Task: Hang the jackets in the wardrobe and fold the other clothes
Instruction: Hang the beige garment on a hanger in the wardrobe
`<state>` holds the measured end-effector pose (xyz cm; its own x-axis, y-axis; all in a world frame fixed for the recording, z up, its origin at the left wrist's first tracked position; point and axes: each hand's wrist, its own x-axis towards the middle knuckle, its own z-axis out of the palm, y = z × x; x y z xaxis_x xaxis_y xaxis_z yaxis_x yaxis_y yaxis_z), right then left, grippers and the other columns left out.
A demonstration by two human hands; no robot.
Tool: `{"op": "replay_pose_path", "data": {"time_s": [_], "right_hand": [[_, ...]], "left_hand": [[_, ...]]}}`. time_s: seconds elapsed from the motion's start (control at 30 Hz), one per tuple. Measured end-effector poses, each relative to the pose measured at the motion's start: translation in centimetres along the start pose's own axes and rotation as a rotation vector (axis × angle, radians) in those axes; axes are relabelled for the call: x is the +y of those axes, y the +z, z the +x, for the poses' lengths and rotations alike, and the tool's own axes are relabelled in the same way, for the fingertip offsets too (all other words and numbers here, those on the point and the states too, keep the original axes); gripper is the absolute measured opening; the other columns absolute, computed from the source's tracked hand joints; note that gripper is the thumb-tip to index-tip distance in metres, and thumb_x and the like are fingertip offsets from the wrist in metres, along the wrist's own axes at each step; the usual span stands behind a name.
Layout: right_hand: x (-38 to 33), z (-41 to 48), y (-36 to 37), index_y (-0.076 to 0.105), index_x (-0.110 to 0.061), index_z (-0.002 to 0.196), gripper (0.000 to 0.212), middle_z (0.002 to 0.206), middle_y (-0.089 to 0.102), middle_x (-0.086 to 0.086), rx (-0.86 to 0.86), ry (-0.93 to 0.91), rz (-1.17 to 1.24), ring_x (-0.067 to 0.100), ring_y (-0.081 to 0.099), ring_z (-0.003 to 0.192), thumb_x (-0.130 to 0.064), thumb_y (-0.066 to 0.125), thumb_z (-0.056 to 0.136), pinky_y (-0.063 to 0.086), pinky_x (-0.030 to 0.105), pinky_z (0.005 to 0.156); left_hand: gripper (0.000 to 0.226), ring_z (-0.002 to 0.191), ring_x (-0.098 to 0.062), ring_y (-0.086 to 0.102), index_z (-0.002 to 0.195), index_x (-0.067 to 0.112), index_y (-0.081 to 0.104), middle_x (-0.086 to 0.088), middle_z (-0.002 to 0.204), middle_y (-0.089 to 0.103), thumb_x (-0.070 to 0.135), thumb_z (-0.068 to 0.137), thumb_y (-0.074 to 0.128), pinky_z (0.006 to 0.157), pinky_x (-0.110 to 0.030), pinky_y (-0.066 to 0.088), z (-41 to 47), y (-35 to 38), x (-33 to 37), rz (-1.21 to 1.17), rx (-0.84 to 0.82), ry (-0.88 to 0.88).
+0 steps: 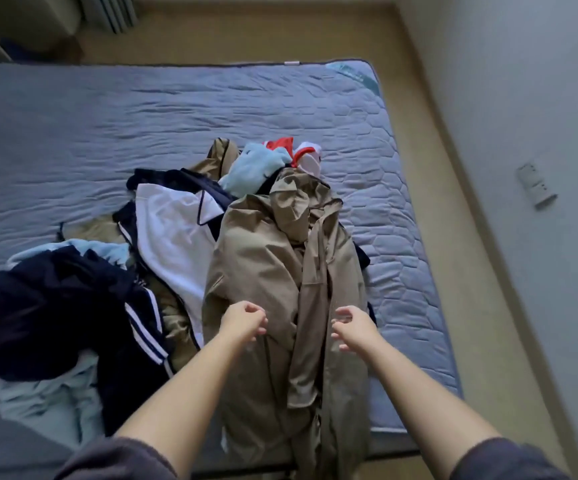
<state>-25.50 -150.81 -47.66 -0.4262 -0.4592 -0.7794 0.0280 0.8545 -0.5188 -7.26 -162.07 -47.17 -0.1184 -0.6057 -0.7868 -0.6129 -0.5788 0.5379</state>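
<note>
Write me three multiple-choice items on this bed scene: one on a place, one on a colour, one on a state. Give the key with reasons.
1. Where does the red and white garment lie?
A. At the far end of the pile, past the tan jacket
B. On the floor by the wall
C. At the near edge of the mattress

2. What colour are the stripes on the navy garment?
A. Red
B. White
C. Yellow

3. In what state is the tan jacket?
A. On a hanger
B. Folded into a square
C. Lying unfolded, lengthwise on the mattress

Key:
1 A: it shows just beyond the jacket's far end, beside a light blue piece.
2 B: pale parallel bands run along the dark cloth.
3 C: it stretches from the pile to the near mattress edge, with no hanger in sight.
</note>
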Motion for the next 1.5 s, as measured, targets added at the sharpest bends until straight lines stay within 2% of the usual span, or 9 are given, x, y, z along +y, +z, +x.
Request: {"op": "replay_pose_path", "data": {"time_s": [0.33,0.47,0.6,0.7,0.9,1.03,1.17,1.3,1.5], "right_hand": [[12.5,9.7,7.6,0.050,-0.012,0.130,0.045,0.104,0.058,0.000,-0.106,0.064,-0.166,0.021,0.058,0.102,-0.021,0.059,0.087,0.047,0.029,0.086],[14.7,12.4,9.5,0.030,-0.012,0.145,0.070,0.133,0.053,0.010,-0.088,0.153,-0.033,0.026,0.055,0.116,-0.026,0.063,0.085,0.047,0.032,0.093],[15.5,12.4,9.9,0.062,-0.011,0.084,0.005,0.068,0.060,0.005,-0.087,0.175,0.089,0.017,0.050,0.053,-0.008,0.058,0.082,0.039,0.022,0.047],[15.9,11.6,8.4,0.053,-0.016,0.062,0.026,0.060,0.058,0.002,-0.092,0.142,0.082,0.012,0.049,0.048,-0.004,0.054,0.085,0.038,0.021,0.048],[14.9,9.2,4.3,0.043,-0.016,0.062,0.027,0.063,0.049,0.000,-0.009,0.029,-0.154,0.020,0.046,0.070,-0.017,0.053,0.088,0.034,0.028,0.057],[14.3,7.6,4.8,0.041,-0.016,0.064,0.026,0.063,0.044,0.003,-0.355,-0.017,-0.299,0.016,0.041,0.063,-0.020,0.056,0.084,0.030,0.029,0.057],[14.8,7.9,7.1,0.061,-0.012,0.064,0.024,0.069,0.062,0.010,-0.274,-0.108,-0.237,0.013,0.049,0.064,-0.014,0.053,0.086,0.035,0.027,0.058],[16.6,10.1,8.9,0.060,-0.011,0.088,0.009,0.088,0.062,0.009,-0.106,-0.008,-0.129,0.020,0.053,0.083,-0.012,0.052,0.090,0.038,0.027,0.068],[17.6,12.2,11.3,0.035,-0.019,0.134,0.055,0.121,0.054,0.007,-0.069,0.217,0.299,0.024,0.057,0.104,-0.020,0.064,0.087,0.053,0.040,0.083]], "left_hand": [[0.023,0.088,-0.023,0.065,0.092,0.017,0.054,-0.003,0.091,0.067,0.030,0.080,0.069,0.082,-0.037,0.055,8.2,9.7,-11.5,0.122,0.070,-0.045],[0.031,0.095,-0.033,0.061,0.086,0.004,0.062,-0.014,0.092,0.067,0.035,0.089,0.062,0.076,-0.034,0.045,10.6,12.9,-12.2,0.102,0.264,-0.007],[0.035,0.113,-0.037,0.055,0.118,0.001,0.058,-0.021,0.119,0.061,0.026,0.099,0.043,0.097,-0.037,0.043,9.8,13.8,-11.4,-0.188,0.409,-0.078],[0.034,0.117,-0.034,0.051,0.123,0.003,0.055,-0.019,0.127,0.056,0.017,0.099,0.037,0.096,-0.033,0.038,8.7,10.7,-10.2,-0.226,0.535,-0.072],[0.011,0.086,-0.030,0.051,0.096,0.012,0.050,-0.015,0.101,0.060,0.018,0.093,0.042,0.075,-0.036,0.037,5.7,-0.3,-7.6,0.220,0.762,-0.012],[0.036,0.110,-0.036,0.049,0.115,0.013,0.048,-0.015,0.122,0.051,0.004,0.081,0.051,0.090,-0.048,0.038,4.3,-1.5,-8.4,0.740,0.838,0.148],[0.035,0.105,-0.027,0.053,0.111,0.019,0.055,-0.004,0.109,0.056,0.018,0.075,0.057,0.089,-0.041,0.035,3.8,4.1,-11.7,1.169,0.415,0.641],[0.055,0.112,-0.024,0.054,0.139,0.024,0.031,0.000,0.122,0.053,0.028,0.087,0.050,0.098,-0.042,0.031,4.8,8.8,-16.5,1.402,0.083,0.456],[0.033,0.116,-0.026,0.056,0.120,0.021,0.059,-0.002,0.125,0.060,0.014,0.093,0.041,0.097,-0.041,0.033,6.0,6.6,-20.5,1.840,-0.305,0.174]]}}
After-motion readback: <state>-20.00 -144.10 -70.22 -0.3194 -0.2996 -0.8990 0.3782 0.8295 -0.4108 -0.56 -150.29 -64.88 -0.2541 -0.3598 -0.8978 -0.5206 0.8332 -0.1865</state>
